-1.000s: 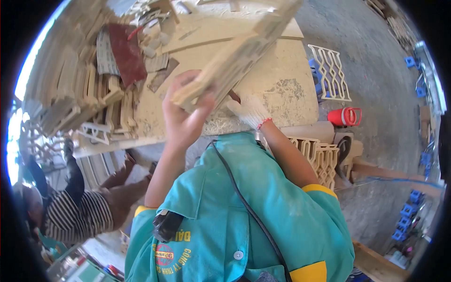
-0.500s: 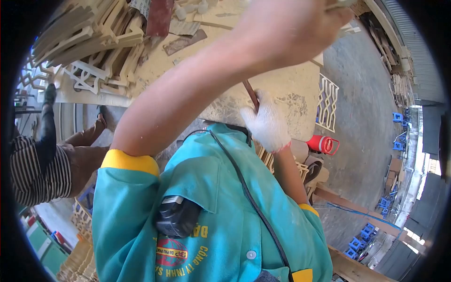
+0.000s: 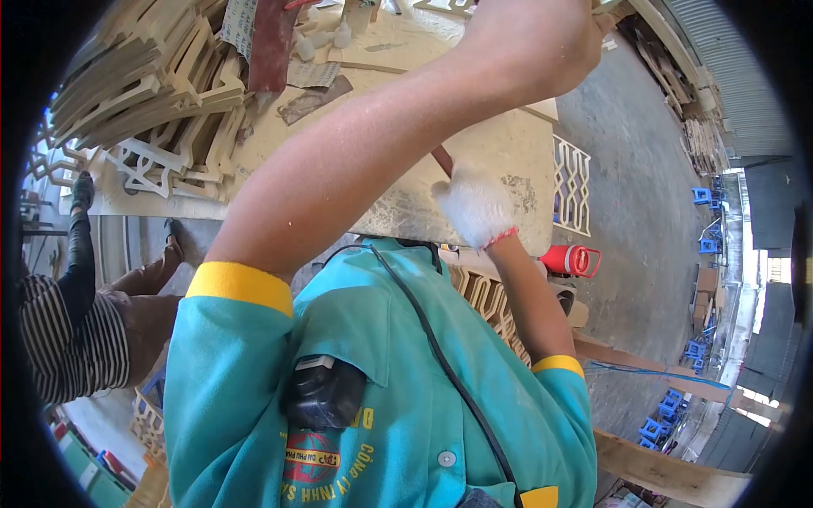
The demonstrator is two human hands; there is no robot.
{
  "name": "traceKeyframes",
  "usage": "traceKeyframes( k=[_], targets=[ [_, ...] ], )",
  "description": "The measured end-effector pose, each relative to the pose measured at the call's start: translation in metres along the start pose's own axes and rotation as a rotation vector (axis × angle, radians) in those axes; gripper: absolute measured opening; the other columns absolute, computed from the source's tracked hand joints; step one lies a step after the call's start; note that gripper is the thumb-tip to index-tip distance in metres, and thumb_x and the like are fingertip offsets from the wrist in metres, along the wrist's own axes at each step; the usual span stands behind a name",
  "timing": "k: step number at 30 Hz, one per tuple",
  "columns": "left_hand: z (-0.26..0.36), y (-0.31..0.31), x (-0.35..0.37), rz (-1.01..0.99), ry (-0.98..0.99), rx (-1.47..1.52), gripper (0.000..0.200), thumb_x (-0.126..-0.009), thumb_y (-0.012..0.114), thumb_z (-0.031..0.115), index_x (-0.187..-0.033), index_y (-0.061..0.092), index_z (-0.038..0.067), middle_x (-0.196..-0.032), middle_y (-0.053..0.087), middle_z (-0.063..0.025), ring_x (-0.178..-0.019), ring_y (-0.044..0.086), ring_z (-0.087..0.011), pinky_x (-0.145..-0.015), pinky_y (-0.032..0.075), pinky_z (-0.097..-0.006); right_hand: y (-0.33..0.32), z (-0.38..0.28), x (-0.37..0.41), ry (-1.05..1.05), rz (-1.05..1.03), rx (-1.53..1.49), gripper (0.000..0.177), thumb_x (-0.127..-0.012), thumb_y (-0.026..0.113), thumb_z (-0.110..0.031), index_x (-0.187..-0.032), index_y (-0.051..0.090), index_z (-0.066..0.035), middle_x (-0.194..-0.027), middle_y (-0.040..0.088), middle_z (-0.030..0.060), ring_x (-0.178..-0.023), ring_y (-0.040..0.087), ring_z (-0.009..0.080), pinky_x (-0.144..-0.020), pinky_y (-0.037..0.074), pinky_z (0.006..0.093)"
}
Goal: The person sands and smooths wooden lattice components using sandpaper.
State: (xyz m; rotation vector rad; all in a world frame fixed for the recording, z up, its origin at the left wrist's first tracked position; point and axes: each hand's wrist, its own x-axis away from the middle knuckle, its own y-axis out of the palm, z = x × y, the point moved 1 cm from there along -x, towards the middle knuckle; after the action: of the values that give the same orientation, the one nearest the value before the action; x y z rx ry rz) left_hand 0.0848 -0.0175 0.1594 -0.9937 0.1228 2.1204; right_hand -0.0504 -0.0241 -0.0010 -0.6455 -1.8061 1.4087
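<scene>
Gloved right hand (image 3: 474,207) fingers clamp a reddish stick (image 3: 441,159), slanting up-left over the bench (image 3: 500,148); left hand (image 3: 533,38) fingers curl shut.

Stick (image 3: 441,158): thin, reddish-brown, slanted. I see its lower end gripped in the gloved right hand (image 3: 476,207).

Wears a teal short-sleeved shirt (image 3: 398,381) with yellow cuffs (image 3: 240,288), a white button (image 3: 445,459), yellow lettering (image 3: 360,433) and a round red badge (image 3: 309,464). Carries a black device (image 3: 322,394) in the chest pocket, under a black cable (image 3: 440,356). Has a white knit glove (image 3: 468,201), red-edged, on the right hand (image 3: 480,213).
</scene>
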Motion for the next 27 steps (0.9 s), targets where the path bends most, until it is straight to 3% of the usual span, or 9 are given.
traceKeyframes(
  k=[8, 13, 15, 17, 19, 21, 22, 23, 27],
  targets=[
    [-0.003, -0.003, 0.0, -0.005, -0.002, -0.004, 0.022, -0.091, 0.06, 0.015, -0.093, 0.057, -0.007, -0.081, 0.065, -0.0294, -0.081, 0.064, -0.0463, -0.074, 0.05, -0.0524, 0.025, 0.011, -0.021, -0.078, 0.068, -0.046, 0.034, -0.084, 0.056, -0.027, -0.099, 0.064, 0.002, -0.087, 0.067, 0.0298, -0.084, 0.067, 0.0446, -0.076, 0.054, 0.0514],
    [-0.015, -0.02, 0.01, 0.0, -0.071, 0.056, 0.02, -0.091, 0.06, 0.015, -0.094, 0.058, -0.004, -0.081, 0.065, -0.0258, -0.078, 0.065, -0.0416, -0.071, 0.05, -0.0479, 0.022, 0.033, -0.034, 0.066, 0.104, -0.135, 0.04, -0.082, 0.058, -0.033, -0.101, 0.064, 0.002, -0.085, 0.066, 0.0308, -0.084, 0.067, 0.0454, -0.075, 0.054, 0.0511],
    [-0.027, -0.032, 0.019, 0.07, -0.089, 0.111, 0.02, -0.09, 0.064, 0.018, -0.085, 0.06, -0.001, -0.072, 0.064, -0.0176, -0.066, 0.064, -0.0281, -0.061, 0.047, -0.0397, 0.026, 0.02, -0.015, -0.024, -0.02, -0.185, 0.042, -0.08, 0.06, -0.036, -0.097, 0.063, 0.002, -0.079, 0.066, 0.0274, -0.075, 0.067, 0.0424, -0.069, 0.054, 0.048],
    [-0.04, -0.059, 0.027, -0.072, -0.262, -0.061, 0.023, -0.088, 0.069, 0.019, -0.076, 0.061, 0.001, -0.064, 0.061, -0.0099, -0.058, 0.056, -0.0178, -0.055, 0.043, -0.0347, 0.038, 0.022, -0.003, -0.073, -0.125, -0.309, 0.038, -0.079, 0.063, -0.036, -0.092, 0.061, 0.0, -0.071, 0.062, 0.0193, -0.065, 0.063, 0.0334, -0.06, 0.05, 0.0426],
    [-0.057, -0.071, 0.045, 0.059, -0.327, -0.043, 0.024, -0.087, 0.071, 0.017, -0.069, 0.062, 0.003, -0.059, 0.056, -0.0039, -0.055, 0.05, -0.0117, -0.051, 0.039, -0.0316, 0.066, 0.037, 0.005, -0.089, -0.223, -0.506, 0.03, -0.078, 0.067, -0.032, -0.084, 0.057, -0.005, -0.062, 0.055, 0.0066, -0.053, 0.056, 0.0183, -0.049, 0.042, 0.035],
    [-0.093, -0.089, 0.065, 0.087, -0.275, -0.015, 0.028, -0.088, 0.07, 0.028, -0.076, 0.067, 0.003, -0.063, 0.061, -0.0088, -0.058, 0.058, -0.0199, -0.055, 0.044, -0.0366, 0.069, 0.041, 0.017, 0.022, -0.25, -0.776, 0.028, -0.079, 0.07, -0.03, -0.084, 0.056, -0.006, -0.062, 0.051, 0.0015, -0.052, 0.051, 0.0116, -0.046, 0.039, 0.031],
    [-0.095, -0.097, 0.07, 0.142, -0.317, 0.048, 0.025, -0.087, 0.073, 0.023, -0.078, 0.066, 0.001, -0.06, 0.056, -0.0034, -0.053, 0.052, -0.0125, -0.05, 0.039, -0.0301, 0.069, 0.043, 0.022, 0.083, -0.259, -0.908, 0.027, -0.079, 0.071, -0.028, -0.085, 0.056, -0.007, -0.062, 0.049, -0.0011, -0.052, 0.049, 0.0083, -0.045, 0.037, 0.0289],
    [-0.097, -0.104, 0.075, 0.198, -0.36, 0.114, 0.023, -0.086, 0.076, 0.019, -0.081, 0.066, -0.001, -0.057, 0.052, 0.002, -0.048, 0.045, -0.005, -0.046, 0.033, -0.0237, 0.068, 0.043, 0.026, 0.136, -0.234, -0.974, 0.027, -0.079, 0.07, -0.029, -0.082, 0.056, -0.006, -0.062, 0.049, -0.0005, -0.052, 0.049, 0.0087, -0.045, 0.038, 0.0291],
    [-0.121, -0.127, 0.098, 0.262, -0.507, 0.396, 0.021, -0.084, 0.076, 0.017, -0.081, 0.067, -0.001, -0.055, 0.049, 0.0034, -0.043, 0.037, -0.0048, -0.042, 0.025, -0.0246, 0.063, 0.053, 0.03, 0.262, -0.141, -1.141, 0.027, -0.08, 0.069, -0.028, -0.078, 0.056, -0.005, -0.062, 0.051, 0.0001, -0.05, 0.048, 0.0088, -0.044, 0.039, 0.0283]
  ],
)
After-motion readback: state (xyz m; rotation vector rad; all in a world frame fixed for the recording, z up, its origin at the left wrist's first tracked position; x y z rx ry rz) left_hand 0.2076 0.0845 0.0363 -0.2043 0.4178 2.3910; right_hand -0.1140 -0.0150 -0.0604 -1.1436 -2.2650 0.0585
